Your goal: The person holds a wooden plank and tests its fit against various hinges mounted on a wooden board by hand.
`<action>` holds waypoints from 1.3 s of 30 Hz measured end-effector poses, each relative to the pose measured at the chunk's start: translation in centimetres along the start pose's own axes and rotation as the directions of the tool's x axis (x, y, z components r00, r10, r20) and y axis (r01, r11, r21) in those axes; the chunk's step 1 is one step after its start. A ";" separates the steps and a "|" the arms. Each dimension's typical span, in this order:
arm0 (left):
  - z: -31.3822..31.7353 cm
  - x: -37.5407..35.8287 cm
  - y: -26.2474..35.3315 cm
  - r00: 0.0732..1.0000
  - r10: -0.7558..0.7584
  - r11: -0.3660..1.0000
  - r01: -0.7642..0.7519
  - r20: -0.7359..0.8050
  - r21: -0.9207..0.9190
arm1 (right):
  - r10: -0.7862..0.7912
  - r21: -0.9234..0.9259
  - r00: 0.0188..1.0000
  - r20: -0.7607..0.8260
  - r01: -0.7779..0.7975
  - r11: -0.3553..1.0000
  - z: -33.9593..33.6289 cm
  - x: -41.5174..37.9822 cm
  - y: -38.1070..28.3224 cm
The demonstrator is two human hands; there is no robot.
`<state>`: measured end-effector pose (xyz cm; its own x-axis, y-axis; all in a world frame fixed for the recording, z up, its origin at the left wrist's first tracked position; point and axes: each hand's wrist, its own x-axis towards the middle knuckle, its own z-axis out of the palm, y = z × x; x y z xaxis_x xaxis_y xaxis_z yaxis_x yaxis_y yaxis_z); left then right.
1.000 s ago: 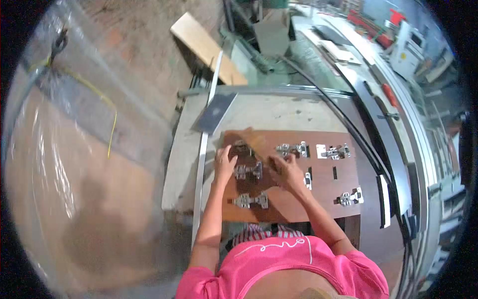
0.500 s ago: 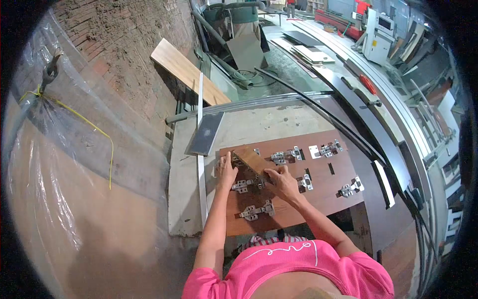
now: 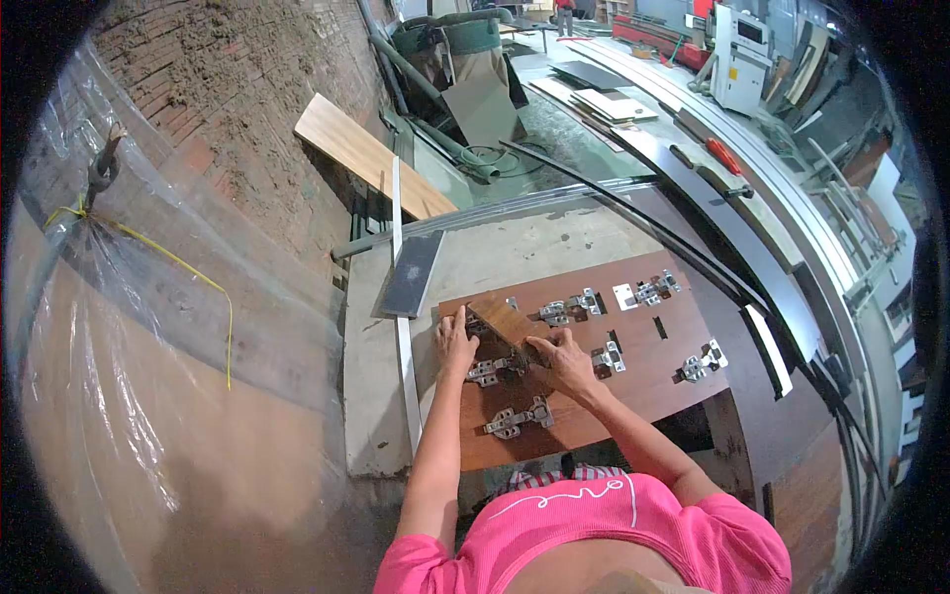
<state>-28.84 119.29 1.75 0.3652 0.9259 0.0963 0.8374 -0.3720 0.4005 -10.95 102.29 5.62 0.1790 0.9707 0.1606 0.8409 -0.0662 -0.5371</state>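
A small wooden piece [image 3: 505,323] is tilted above the reddish-brown board [image 3: 633,396]. My right hand [image 3: 566,362] grips its right end with thumb and fingers. At its left end, my left hand [image 3: 455,345] has its fingers bent near the board's left edge; what they hold, if anything, is hidden. Metal hinges lie on the board: one [image 3: 517,418] nearest my body, one [image 3: 490,370] beside my left hand, one [image 3: 703,362] at the right and one [image 3: 655,288] at the far right.
A dark grey plank [image 3: 412,274] and a long white strip [image 3: 405,368] lie left of the board on the pale table [image 3: 371,416]. Long dark strips [image 3: 633,213] run along the right. A red-handled tool [image 3: 723,155] lies beyond. A person [image 3: 565,17] stands far back.
The view has shifted slightly, so the board and table appear a little lower. Both hands keep nearly the same places around the wooden piece.
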 end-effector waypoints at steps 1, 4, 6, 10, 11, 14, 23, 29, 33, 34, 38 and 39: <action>0.3 0.0 -0.1 1.000 0.004 1.000 -0.004 0.000 0.003 | 0.003 0.003 1.000 -0.004 -0.003 1.000 -0.1 0.0 0.1; 0.5 -0.1 -0.2 0.999 0.028 0.999 -0.028 -0.036 -0.020 | 0.047 0.036 0.999 0.009 -0.047 0.998 -0.6 -0.2 0.3; 0.6 -0.3 -0.3 0.997 0.046 0.998 -0.049 -0.065 -0.038 | 0.088 0.102 0.996 0.020 -0.089 0.991 -1.2 -0.6 0.9; 0.6 0.0 -0.4 0.996 0.077 0.997 -0.078 -0.055 -0.021 | 0.103 0.098 0.980 -0.171 -0.087 0.991 -3.1 -1.8 4.3; 1.1 -0.3 -0.6 0.984 0.118 0.990 -0.127 -0.133 -0.061 | 0.158 0.115 0.971 -0.180 -0.139 0.984 -4.7 -2.4 4.2; 1.0 -0.2 -0.7 0.992 0.089 0.993 -0.095 -0.095 -0.064 | 0.243 0.089 0.936 -0.256 -0.227 0.970 -8.2 -3.6 5.8; 2.3 0.5 -1.7 0.984 0.122 0.992 -0.126 -0.127 -0.027 | 0.310 0.008 0.913 -0.264 -0.320 0.948 -10.7 -7.6 6.2; 1.7 0.0 -1.2 0.989 0.101 0.992 -0.108 -0.110 -0.058 | 0.326 0.026 0.925 -0.195 -0.327 0.945 -9.3 -6.9 5.2; 0.7 -0.4 -0.7 0.991 0.115 0.992 -0.119 -0.074 -0.053 | 0.315 -0.032 0.932 -0.177 -0.325 0.945 -9.1 -6.9 4.9; 1.0 -0.2 -0.9 0.986 0.131 0.990 -0.136 -0.098 -0.046 | 0.308 -0.034 0.936 -0.170 -0.318 0.947 -9.0 -7.0 5.1; 1.5 -0.1 -1.4 0.983 0.147 0.987 -0.153 -0.112 -0.047 | 0.368 0.012 0.920 -0.132 -0.370 0.929 -9.3 -6.6 4.0; 1.6 0.0 -1.5 0.979 0.163 0.984 -0.169 -0.120 -0.047 | 0.369 0.015 0.917 -0.149 -0.371 0.929 -9.0 -6.8 4.3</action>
<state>-29.46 119.76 -0.35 0.4450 0.8542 0.2690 0.7436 -0.5198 0.4205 -4.00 93.35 9.68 0.5505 0.8317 0.0729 0.7070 -0.4179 -0.5705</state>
